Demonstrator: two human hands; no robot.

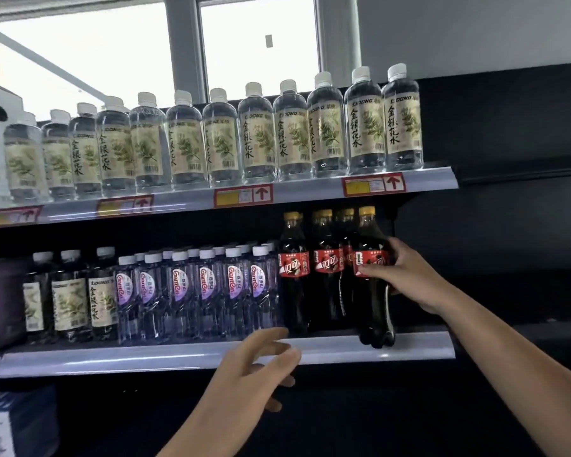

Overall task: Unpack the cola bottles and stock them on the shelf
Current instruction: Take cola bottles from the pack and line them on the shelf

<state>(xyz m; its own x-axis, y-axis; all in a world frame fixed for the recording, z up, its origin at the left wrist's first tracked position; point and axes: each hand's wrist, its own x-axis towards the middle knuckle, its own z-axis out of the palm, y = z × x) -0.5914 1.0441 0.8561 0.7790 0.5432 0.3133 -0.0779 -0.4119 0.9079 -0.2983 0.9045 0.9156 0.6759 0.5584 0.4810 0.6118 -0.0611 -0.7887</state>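
Right hand (409, 278) clamped on 1 cola bottle (373, 291) at shelf edge (416, 347), left hand (257, 367) empty, fingers spread

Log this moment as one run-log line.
right hand: gripping cola bottle at shelf edge | left hand: open, empty | cola row: upright

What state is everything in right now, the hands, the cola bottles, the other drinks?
Right hand: fingers closed around a cola bottle.
Held cola bottle: upright, capped, at the lower shelf's front edge.
Shelved cola bottles: upright, capped, on the lower shelf.
Left hand: open, empty, below the shelf edge.
Water bottles: upright, capped, in rows.
Top-shelf bottles: upright, capped, in one row.
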